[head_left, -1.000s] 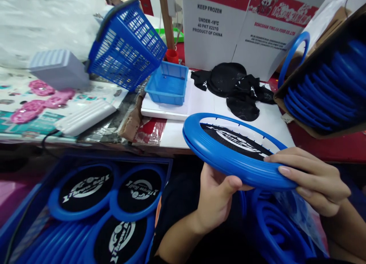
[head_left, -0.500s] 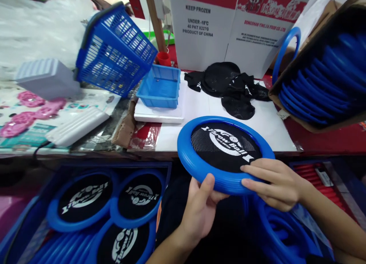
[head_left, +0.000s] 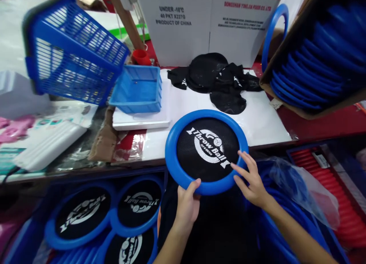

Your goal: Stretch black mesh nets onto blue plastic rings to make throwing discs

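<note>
A throw-ball disc (head_left: 206, 151), with a blue ring and a black mesh centre printed in white, is held tilted toward me over the front edge of the worktop. My left hand (head_left: 188, 205) grips the near rim, its thumb on top and the fingers mostly hidden underneath. At the right rim is my right hand (head_left: 253, 180); its fingers are spread and the tips rest on or just over the ring and mesh edge. Behind the disc, several black fabric pieces (head_left: 207, 71) lie on a white sheet (head_left: 154, 144).
Finished-looking discs (head_left: 82, 214) fill a blue crate at lower left. An open carton (head_left: 311, 113) of blue rings stands tilted at right. Red rings (head_left: 328, 203) and a clear plastic bag (head_left: 310, 191) are at lower right. A small blue bin (head_left: 137, 88) and a blue basket (head_left: 74, 54) stand left.
The disc has tilted up so its printed face shows more fully. My right hand's fingers have spread and shifted along the right rim. The camera view has turned slightly right.
</note>
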`<state>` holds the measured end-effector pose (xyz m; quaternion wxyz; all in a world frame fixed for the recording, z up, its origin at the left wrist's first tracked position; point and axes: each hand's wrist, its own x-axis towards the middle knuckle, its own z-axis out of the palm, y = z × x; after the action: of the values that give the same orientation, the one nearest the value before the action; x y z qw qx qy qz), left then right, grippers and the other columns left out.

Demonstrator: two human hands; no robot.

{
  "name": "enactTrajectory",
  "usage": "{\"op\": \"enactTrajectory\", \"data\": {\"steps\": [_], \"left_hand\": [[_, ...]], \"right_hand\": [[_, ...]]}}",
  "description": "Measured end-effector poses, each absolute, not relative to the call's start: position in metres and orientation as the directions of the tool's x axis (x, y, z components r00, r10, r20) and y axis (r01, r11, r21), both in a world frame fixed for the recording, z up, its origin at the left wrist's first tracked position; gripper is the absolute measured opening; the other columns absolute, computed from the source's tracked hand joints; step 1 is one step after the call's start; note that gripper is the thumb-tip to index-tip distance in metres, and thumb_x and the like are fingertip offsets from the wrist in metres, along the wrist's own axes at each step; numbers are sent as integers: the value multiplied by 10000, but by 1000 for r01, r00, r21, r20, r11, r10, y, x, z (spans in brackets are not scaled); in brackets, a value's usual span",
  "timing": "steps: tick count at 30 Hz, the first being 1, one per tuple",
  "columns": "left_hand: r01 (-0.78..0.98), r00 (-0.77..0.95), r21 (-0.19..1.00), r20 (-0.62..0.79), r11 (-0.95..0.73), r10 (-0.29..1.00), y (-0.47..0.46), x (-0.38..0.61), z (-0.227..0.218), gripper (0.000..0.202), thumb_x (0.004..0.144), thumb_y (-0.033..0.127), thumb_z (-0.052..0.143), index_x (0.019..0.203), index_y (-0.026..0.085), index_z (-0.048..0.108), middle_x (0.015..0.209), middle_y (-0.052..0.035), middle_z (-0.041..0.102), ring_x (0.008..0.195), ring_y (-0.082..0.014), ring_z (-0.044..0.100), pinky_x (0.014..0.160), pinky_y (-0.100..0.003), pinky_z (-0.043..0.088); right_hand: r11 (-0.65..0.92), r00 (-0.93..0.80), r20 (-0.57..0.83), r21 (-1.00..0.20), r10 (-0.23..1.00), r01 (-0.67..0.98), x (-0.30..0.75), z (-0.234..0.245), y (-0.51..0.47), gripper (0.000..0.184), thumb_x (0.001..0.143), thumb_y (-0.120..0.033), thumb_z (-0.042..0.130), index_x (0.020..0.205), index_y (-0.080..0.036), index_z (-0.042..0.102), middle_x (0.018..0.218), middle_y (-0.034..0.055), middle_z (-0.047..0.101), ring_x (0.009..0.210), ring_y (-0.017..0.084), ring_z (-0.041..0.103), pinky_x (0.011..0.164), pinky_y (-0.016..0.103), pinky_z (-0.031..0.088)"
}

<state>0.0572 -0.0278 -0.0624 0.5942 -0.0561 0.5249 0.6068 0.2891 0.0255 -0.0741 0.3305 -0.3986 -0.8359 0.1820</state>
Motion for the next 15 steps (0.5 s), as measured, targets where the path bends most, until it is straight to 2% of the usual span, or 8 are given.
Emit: {"op": "enactTrajectory", "data": {"steps": [2, 3, 4, 5, 7, 9, 11, 15], "left_hand": [[-791, -303, 544, -745, 279, 594, -28, 54, -69, 427, 537, 118, 914, 860, 206, 649, 800, 33, 745, 829, -197, 758, 700, -262, 593], [-794, -309, 535, -764, 288, 567, -29, 52, -71, 414, 522, 94, 891, 821, 209, 629, 763, 47, 724, 802, -187, 749, 688, -257, 588], [-795, -314, 530, -776, 295, 547, -29, 50, -73, 404, 513, 80, 870, 795, 211, 612, 739, 56, 708, 788, -182, 743, 682, -255, 586], [-793, -318, 528, -784, 304, 533, -29, 49, -75, 398, 508, 73, 854, 783, 213, 602, 727, 61, 699, 780, -179, 739, 679, -256, 585], [-780, -327, 534, -792, 325, 515, -28, 46, -78, 388, 504, 70, 829, 784, 215, 603, 723, 69, 699, 756, -170, 730, 665, -256, 578], [-762, -340, 550, -788, 341, 512, -27, 44, -82, 377, 506, 73, 814, 792, 216, 617, 718, 73, 701, 713, -158, 713, 639, -251, 563], [-747, -345, 565, -780, 350, 521, -27, 42, -86, 372, 507, 75, 807, 810, 217, 645, 729, 67, 713, 720, -164, 718, 649, -257, 568], [-731, -325, 570, -774, 375, 543, -27, 38, -94, 421, 511, 89, 823, 896, 226, 721, 797, 38, 762, 827, -216, 760, 730, -296, 603]], "right_hand": [[320, -109, 307, -818, 946, 478, 278, -96, 13, 627, 972, -283, 703, 1576, -322, 540, 1782, 99, 337, 1640, 350, 327, 1313, 624, 306], [166, 70, 202, -924, 977, 345, 269, -105, 7, 680, 950, -342, 740, 1591, -314, 513, 1768, 103, 366, 1621, 347, 371, 1313, 605, 327], [24, 202, 57, -987, 978, 162, 259, -112, 3, 709, 926, -404, 766, 1582, -305, 514, 1718, 109, 455, 1570, 345, 457, 1289, 584, 385], [-97, 269, -104, -995, 958, -36, 249, -116, -1, 696, 905, -463, 778, 1540, -291, 552, 1625, 114, 572, 1490, 348, 556, 1239, 567, 460], [-247, 258, -346, -904, 902, -349, 230, -119, -6, 608, 873, -546, 784, 1400, -271, 659, 1395, 102, 748, 1306, 349, 699, 1107, 531, 581], [-284, 219, -432, -824, 875, -490, 218, -117, -4, 520, 844, -579, 799, 1252, -263, 729, 1237, 80, 812, 1175, 338, 757, 1009, 491, 630], [-262, 234, -431, -813, 872, -520, 218, -112, 4, 495, 798, -593, 838, 1154, -260, 755, 1150, 60, 833, 1093, 319, 779, 950, 451, 645], [-271, 242, -408, -852, 880, -448, 233, -106, 28, 558, 691, -624, 917, 1060, -232, 769, 979, 53, 843, 929, 295, 787, 839, 404, 645]]}}
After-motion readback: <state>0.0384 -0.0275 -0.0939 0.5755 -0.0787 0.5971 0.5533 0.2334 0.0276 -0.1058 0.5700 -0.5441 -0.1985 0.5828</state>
